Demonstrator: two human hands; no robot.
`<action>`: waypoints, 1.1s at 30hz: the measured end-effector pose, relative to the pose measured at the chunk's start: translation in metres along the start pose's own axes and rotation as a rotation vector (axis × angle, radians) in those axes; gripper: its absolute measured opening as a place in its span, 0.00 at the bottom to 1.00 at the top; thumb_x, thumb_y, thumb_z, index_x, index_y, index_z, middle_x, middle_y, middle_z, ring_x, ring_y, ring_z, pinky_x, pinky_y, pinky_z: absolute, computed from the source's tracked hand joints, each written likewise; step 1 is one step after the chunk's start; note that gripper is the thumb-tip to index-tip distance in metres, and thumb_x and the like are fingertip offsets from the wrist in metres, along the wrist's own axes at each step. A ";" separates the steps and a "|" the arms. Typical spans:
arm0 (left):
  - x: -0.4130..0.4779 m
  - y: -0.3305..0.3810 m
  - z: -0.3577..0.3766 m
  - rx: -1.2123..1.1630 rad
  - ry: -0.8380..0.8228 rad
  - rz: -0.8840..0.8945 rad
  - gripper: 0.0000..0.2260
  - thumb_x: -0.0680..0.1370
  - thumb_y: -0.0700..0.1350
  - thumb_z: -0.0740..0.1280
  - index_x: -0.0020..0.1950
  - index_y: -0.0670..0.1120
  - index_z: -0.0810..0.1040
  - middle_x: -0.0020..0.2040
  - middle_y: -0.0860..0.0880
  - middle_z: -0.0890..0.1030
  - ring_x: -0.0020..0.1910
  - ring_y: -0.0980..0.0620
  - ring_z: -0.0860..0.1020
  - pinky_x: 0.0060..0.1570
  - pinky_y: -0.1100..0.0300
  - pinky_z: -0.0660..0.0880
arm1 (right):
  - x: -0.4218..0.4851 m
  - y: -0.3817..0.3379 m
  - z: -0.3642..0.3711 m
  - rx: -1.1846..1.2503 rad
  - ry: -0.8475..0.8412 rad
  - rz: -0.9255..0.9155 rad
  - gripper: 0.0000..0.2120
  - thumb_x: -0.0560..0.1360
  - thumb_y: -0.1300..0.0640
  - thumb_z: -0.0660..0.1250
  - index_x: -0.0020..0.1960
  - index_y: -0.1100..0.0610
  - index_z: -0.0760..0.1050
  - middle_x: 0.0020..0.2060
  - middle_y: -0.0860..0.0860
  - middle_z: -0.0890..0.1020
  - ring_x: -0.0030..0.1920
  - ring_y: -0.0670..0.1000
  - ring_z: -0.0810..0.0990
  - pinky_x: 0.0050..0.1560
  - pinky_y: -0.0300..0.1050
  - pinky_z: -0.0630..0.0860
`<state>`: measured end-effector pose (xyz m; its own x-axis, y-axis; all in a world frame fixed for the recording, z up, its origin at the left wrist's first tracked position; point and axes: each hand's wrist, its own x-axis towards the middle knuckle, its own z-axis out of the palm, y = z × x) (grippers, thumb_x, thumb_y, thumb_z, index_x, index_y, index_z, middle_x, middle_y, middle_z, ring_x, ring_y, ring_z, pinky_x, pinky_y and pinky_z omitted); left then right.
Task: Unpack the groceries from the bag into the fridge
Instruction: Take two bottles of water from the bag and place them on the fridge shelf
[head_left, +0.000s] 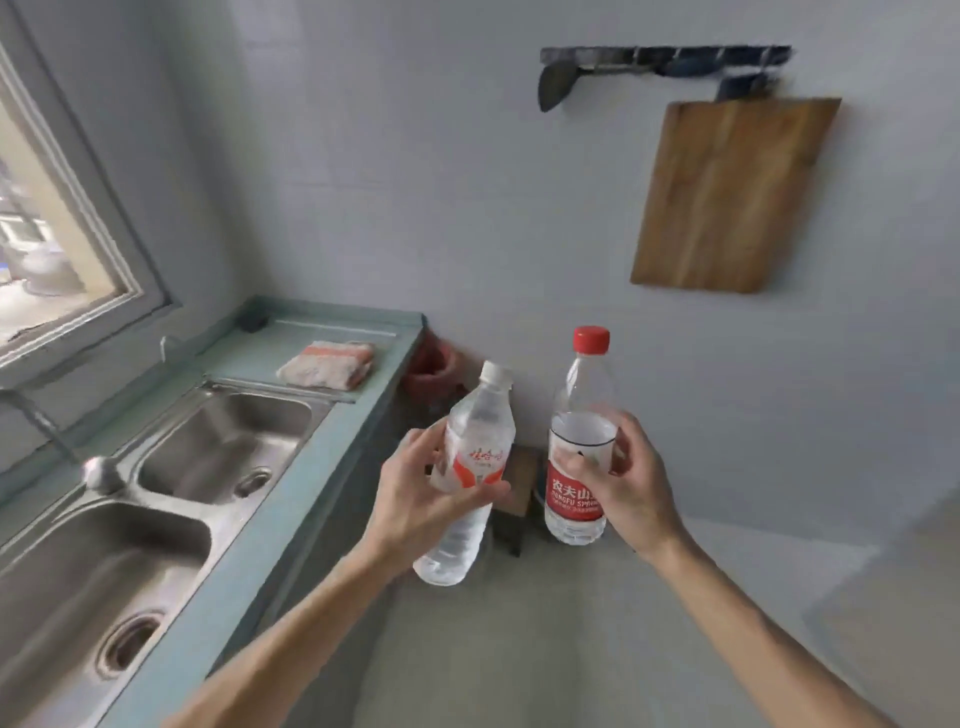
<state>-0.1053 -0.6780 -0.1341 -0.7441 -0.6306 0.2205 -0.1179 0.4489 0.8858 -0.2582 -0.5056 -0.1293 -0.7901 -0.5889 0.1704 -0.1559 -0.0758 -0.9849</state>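
My left hand (415, 493) grips a clear water bottle with a white cap and an orange-and-white label (475, 467), tilted with its cap up and to the right. My right hand (618, 478) grips a clear water bottle with a red cap and a red label (579, 415), held upright. Both bottles are in mid-air over the floor, side by side and apart. Neither the bag nor the fridge is in view.
A double steel sink (171, 499) in a teal counter (311, 467) runs along the left, with a folded cloth (327, 364) at its far end. A window (52, 234) is at left. A wooden cutting board (727, 192) hangs on the wall. A low stool (519, 493) stands behind the bottles.
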 end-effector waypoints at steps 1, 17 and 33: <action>0.009 0.013 0.029 -0.003 -0.020 0.032 0.29 0.60 0.60 0.81 0.58 0.68 0.76 0.49 0.56 0.79 0.50 0.57 0.80 0.52 0.55 0.79 | 0.000 0.000 -0.032 -0.012 0.048 0.000 0.33 0.58 0.44 0.77 0.60 0.51 0.74 0.49 0.48 0.84 0.49 0.47 0.84 0.45 0.39 0.80; 0.087 0.214 0.458 -0.264 -0.539 0.235 0.21 0.64 0.64 0.75 0.52 0.58 0.77 0.50 0.53 0.81 0.47 0.56 0.82 0.52 0.50 0.80 | -0.045 -0.019 -0.448 -0.200 0.828 -0.001 0.27 0.66 0.59 0.80 0.61 0.46 0.75 0.53 0.45 0.83 0.53 0.45 0.82 0.53 0.39 0.78; 0.179 0.404 0.748 -0.472 -0.837 0.555 0.27 0.64 0.55 0.81 0.59 0.59 0.73 0.54 0.58 0.79 0.50 0.60 0.79 0.45 0.66 0.76 | 0.025 -0.071 -0.696 -0.476 1.294 -0.043 0.23 0.65 0.54 0.80 0.55 0.43 0.74 0.48 0.43 0.83 0.48 0.44 0.83 0.49 0.43 0.81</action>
<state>-0.7780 -0.1360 -0.0423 -0.8463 0.2900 0.4469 0.4990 0.1375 0.8556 -0.6798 0.0451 -0.0324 -0.7217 0.5877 0.3657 -0.1723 0.3592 -0.9172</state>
